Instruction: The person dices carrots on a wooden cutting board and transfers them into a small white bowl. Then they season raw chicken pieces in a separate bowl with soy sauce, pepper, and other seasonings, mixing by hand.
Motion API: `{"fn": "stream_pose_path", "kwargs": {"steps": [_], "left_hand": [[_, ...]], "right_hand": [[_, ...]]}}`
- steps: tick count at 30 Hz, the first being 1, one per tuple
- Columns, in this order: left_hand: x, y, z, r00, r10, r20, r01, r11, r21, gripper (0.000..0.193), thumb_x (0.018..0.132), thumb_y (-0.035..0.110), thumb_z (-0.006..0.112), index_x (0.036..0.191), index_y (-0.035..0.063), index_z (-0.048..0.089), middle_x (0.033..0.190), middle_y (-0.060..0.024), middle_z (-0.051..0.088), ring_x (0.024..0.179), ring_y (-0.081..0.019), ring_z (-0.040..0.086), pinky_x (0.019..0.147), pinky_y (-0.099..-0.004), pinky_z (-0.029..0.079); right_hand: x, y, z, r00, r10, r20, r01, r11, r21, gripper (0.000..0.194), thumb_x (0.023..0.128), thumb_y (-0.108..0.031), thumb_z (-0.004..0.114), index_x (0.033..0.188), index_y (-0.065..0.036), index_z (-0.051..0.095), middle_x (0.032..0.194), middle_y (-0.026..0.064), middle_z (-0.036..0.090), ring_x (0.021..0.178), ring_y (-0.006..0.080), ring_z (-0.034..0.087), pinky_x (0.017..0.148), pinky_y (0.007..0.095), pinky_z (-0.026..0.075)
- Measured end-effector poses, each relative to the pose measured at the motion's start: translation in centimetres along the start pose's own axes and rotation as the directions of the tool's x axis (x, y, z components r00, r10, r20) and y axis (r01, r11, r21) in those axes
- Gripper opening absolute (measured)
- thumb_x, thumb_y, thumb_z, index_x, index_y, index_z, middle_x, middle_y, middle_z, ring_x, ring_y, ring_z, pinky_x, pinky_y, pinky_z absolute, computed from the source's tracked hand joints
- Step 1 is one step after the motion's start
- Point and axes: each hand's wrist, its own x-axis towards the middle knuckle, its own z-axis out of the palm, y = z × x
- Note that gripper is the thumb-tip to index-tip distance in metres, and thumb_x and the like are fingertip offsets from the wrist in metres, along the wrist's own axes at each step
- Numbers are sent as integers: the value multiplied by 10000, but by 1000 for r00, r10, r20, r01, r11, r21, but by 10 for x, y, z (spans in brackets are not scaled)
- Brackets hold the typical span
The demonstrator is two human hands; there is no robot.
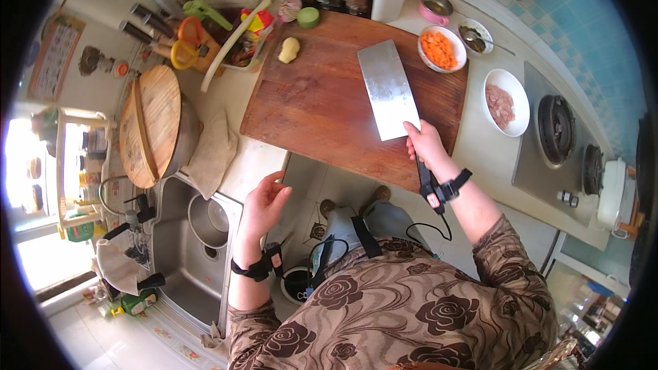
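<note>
My right hand [426, 145] grips a broad steel cleaver [389, 90] by its handle, the blade over the right part of a wooden cutting board [308, 87]. My left hand [266, 205] holds nothing; its fingers are apart and slightly curled, between the sink and the board's near edge. Near the board's far left corner lies a peeled, pale yellow piece of root or tuber [289, 50]. A bowl of diced carrot [439, 51] stands at the board's far right corner. Farther right, a white bowl [522, 105] holds cut pale pink meat.
Left are a steel sink [180, 267], a beige cloth [215, 156], a wooden-lidded pot [154, 128] and a knife block [205, 46]. A gas stove [529, 164] is at the right. Behind the carrot stand a pink cup [435, 16] and a bowl of dark sauce with a spoon [475, 36].
</note>
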Motion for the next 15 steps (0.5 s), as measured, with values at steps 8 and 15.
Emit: {"fn": "stream_pose_path", "kwargs": {"steps": [8,15], "left_hand": [[-65,-82,-47,979,-81,-187,33,968,-250,361,959,120,619,1290,-8,552,922,-64,684,800,-116,628,753,-260,524],[-144,-110,-84,908,-84,-410,-48,952,-301,268,970,115,612,1205,-13,589,882,-23,662,810,-101,614,769,-251,506]], "right_hand": [[-3,-21,78,994,-70,87,89,967,-240,323,987,-313,571,1034,6,567,626,31,532,439,114,499,377,285,434],[-93,-21,201,856,88,510,132,916,-379,324,974,-334,592,978,-11,571,611,16,521,443,101,501,386,271,429]]}}
